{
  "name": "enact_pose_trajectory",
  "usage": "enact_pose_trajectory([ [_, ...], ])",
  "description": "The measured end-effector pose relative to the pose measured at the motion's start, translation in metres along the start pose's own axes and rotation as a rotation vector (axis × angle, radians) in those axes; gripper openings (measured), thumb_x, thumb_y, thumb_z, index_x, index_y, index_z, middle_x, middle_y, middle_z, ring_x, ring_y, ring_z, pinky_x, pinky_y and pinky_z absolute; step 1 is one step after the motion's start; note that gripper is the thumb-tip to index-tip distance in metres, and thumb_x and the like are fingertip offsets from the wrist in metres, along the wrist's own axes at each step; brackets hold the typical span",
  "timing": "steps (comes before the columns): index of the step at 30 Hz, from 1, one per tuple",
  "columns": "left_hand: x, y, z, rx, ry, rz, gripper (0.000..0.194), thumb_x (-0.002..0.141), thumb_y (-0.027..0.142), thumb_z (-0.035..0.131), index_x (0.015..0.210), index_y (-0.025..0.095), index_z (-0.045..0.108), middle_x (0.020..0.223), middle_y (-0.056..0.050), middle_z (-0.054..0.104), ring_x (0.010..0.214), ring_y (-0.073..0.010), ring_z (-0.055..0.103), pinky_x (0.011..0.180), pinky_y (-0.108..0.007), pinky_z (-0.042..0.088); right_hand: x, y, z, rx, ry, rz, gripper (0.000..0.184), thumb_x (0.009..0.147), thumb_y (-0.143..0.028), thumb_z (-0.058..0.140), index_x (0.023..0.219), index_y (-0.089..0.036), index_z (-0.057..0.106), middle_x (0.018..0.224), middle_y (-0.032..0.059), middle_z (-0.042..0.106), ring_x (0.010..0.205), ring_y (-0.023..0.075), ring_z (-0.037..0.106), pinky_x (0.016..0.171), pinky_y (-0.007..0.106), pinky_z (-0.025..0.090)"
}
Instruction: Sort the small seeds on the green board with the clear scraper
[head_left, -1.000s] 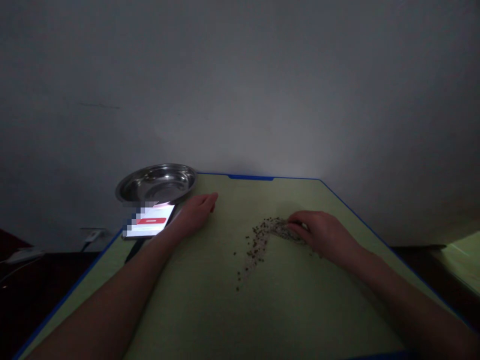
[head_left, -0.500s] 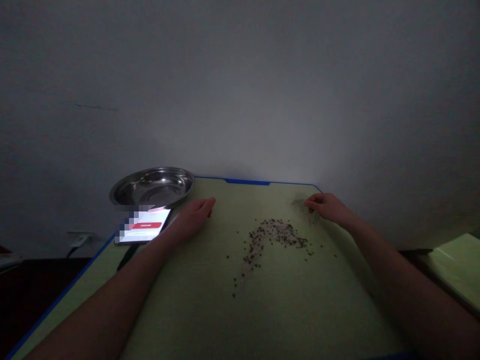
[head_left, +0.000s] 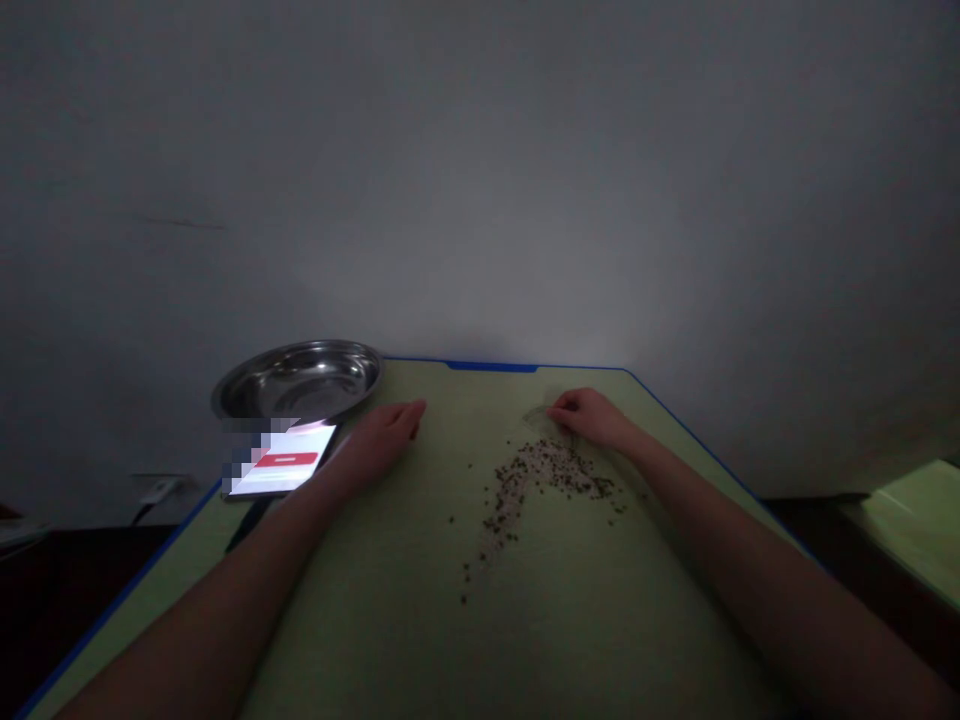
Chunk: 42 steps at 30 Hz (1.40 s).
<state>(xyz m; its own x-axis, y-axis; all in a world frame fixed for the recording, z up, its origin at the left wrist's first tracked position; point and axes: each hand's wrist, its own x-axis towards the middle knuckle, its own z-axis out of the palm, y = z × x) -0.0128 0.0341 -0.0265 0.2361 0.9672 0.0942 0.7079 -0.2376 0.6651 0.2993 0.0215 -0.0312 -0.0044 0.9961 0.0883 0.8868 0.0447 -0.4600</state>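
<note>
My right hand is over the far middle-right of the table, its fingertips pinched on a faint see-through thing with thin curved lines; dim light hides its exact kind. Just nearer than this hand lies a bent strip of pale grains mixed with dark round bits, with a few dark ones scattered apart. My left hand rests at the left of the table with fingers curled together, and no held thing shows. It is nearest to a lit phone or tablet and a shiny metal basin.
The pale green table has a blue edge and stands against a grey wall. A dark object lies partly under my left forearm. A white plug with a cable is at the wall on the left. Another pale surface is at the right.
My right hand has moved left with the see-through thing, from the table's right side to just behind the grains. My left hand has stayed about where it was.
</note>
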Motion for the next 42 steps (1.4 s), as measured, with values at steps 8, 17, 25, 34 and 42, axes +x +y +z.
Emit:
enact_pose_trajectory([
  [8, -0.001, -0.001, 0.0, -0.027, -0.011, 0.016, 0.045, 0.085, 0.054, 0.028, 0.057, 0.021, 0.039, 0.053, 0.003, 0.041, 0.053, -0.0154, 0.042, 0.056, -0.029, 0.032, 0.021, -0.052, 0.014, -0.038, -0.037, -0.176, 0.019, 0.08, -0.028, 0.058, 0.078, -0.014, 0.071, 0.069, 0.0058, 0.068, 0.061, 0.0135, 0.056, 0.056, 0.024, 0.037],
  [17, -0.003, 0.003, 0.0, -0.017, -0.001, -0.005, 0.046, 0.085, 0.054, 0.029, 0.056, 0.021, 0.041, 0.053, 0.004, 0.042, 0.053, -0.0149, 0.043, 0.056, -0.028, 0.031, 0.008, -0.099, 0.024, -0.036, -0.214, -0.391, 0.02, 0.079, -0.032, 0.062, 0.086, -0.019, 0.074, 0.077, 0.0039, 0.071, 0.066, 0.0131, 0.059, 0.06, 0.023, 0.04],
  [25, 0.001, -0.004, 0.003, -0.026, 0.001, 0.041, 0.044, 0.085, 0.052, 0.029, 0.057, 0.021, 0.042, 0.054, 0.002, 0.046, 0.055, -0.0156, 0.043, 0.055, -0.028, 0.031, -0.035, -0.12, 0.018, -0.058, -0.422, -0.587, 0.021, 0.082, -0.032, 0.059, 0.091, -0.021, 0.073, 0.081, 0.0024, 0.072, 0.066, 0.0125, 0.059, 0.061, 0.023, 0.039],
  [34, -0.004, -0.001, 0.0, -0.027, -0.004, 0.028, 0.045, 0.086, 0.054, 0.028, 0.057, 0.021, 0.04, 0.055, 0.002, 0.045, 0.055, -0.0156, 0.044, 0.057, -0.029, 0.032, -0.039, -0.083, -0.025, 0.074, -0.12, -0.412, 0.022, 0.085, -0.033, 0.052, 0.082, -0.017, 0.067, 0.076, 0.0034, 0.067, 0.064, 0.0114, 0.056, 0.058, 0.022, 0.041],
  [42, -0.004, 0.002, 0.0, -0.024, -0.017, 0.036, 0.045, 0.085, 0.055, 0.028, 0.058, 0.021, 0.04, 0.054, 0.002, 0.044, 0.054, -0.0159, 0.043, 0.056, -0.029, 0.03, -0.071, 0.05, -0.07, 0.235, 0.173, 0.291, 0.029, 0.073, -0.034, 0.056, 0.091, -0.012, 0.063, 0.056, 0.0027, 0.062, 0.032, 0.0073, 0.038, 0.034, 0.023, 0.031],
])
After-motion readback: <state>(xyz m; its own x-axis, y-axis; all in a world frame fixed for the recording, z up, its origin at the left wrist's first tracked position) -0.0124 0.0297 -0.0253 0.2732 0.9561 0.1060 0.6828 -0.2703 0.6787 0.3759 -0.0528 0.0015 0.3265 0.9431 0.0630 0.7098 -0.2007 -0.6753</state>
